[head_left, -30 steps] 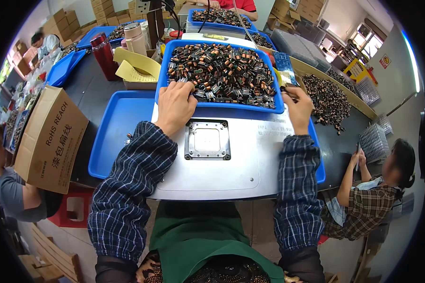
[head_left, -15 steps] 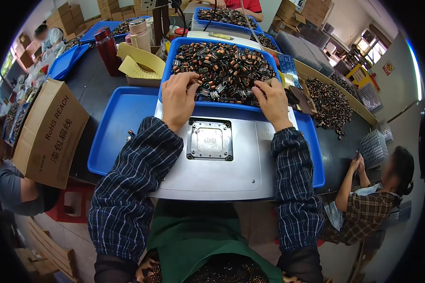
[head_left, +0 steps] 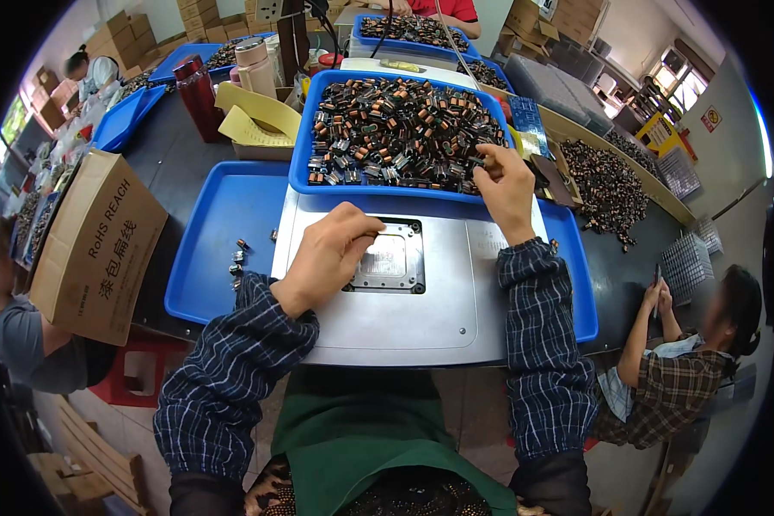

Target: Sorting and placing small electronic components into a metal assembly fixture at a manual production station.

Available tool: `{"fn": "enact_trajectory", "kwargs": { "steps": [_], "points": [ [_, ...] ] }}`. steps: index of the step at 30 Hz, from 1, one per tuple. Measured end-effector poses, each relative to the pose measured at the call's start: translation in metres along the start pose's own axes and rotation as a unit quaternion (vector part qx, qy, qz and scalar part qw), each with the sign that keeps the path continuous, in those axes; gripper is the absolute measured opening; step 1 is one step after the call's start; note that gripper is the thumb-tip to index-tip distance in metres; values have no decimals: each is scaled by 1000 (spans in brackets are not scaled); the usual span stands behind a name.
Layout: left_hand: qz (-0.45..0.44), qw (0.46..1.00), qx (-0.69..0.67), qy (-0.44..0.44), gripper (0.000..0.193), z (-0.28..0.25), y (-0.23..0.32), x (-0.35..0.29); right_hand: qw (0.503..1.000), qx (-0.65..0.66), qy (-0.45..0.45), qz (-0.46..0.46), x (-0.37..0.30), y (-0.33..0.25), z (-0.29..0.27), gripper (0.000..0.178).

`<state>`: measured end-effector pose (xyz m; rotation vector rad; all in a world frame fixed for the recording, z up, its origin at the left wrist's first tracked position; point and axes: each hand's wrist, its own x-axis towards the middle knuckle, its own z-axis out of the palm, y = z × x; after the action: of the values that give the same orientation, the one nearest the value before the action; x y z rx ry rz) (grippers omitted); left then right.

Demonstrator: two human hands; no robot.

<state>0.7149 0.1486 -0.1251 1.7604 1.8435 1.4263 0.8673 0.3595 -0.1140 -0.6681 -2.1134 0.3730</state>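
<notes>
My left hand [head_left: 328,258] hovers over the left part of a square metal fixture [head_left: 383,255], set into a silver machine top [head_left: 387,331]. Its thumb and fingers are drawn together in a pinch; whatever lies between them is hidden. At the front right of a blue tray [head_left: 299,155], my right hand [head_left: 509,191] has thumb and forefinger closed together beside the parts, and I cannot make out what they hold. Heaped in that tray are small copper-wound coils [head_left: 396,125] with black and silver ends.
A second blue tray [head_left: 199,258] at the left bears several loose coils [head_left: 237,265]; another blue tray [head_left: 576,284] extends at right. A carton [head_left: 99,249], red flask [head_left: 198,99] and yellow paper [head_left: 249,129] stand left. More coils [head_left: 606,185] pile at right. A person [head_left: 671,370] sits right.
My left hand has come down from the heaped tray to the square fixture. My right hand stays by the tray's front right. More coils show in the left tray beside my sleeve.
</notes>
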Motion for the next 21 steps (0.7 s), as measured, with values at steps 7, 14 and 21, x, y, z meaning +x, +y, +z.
{"fn": "enact_trajectory", "kwargs": {
  "steps": [7, 14, 21],
  "points": [
    [73, 990, 92, -76, 13, 5, 2, 2, 887, 396, -131, 197, -8, -36, -5, 20],
    [129, 973, 168, -96, 14, 14, 0, 5, 897, 365, -183, 170, -25, -53, 13, 19],
    [125, 979, 142, -80, 11, 15, -4, 3, 925, 298, -204, 116, -37, -56, 21, 17]
  ]
}}
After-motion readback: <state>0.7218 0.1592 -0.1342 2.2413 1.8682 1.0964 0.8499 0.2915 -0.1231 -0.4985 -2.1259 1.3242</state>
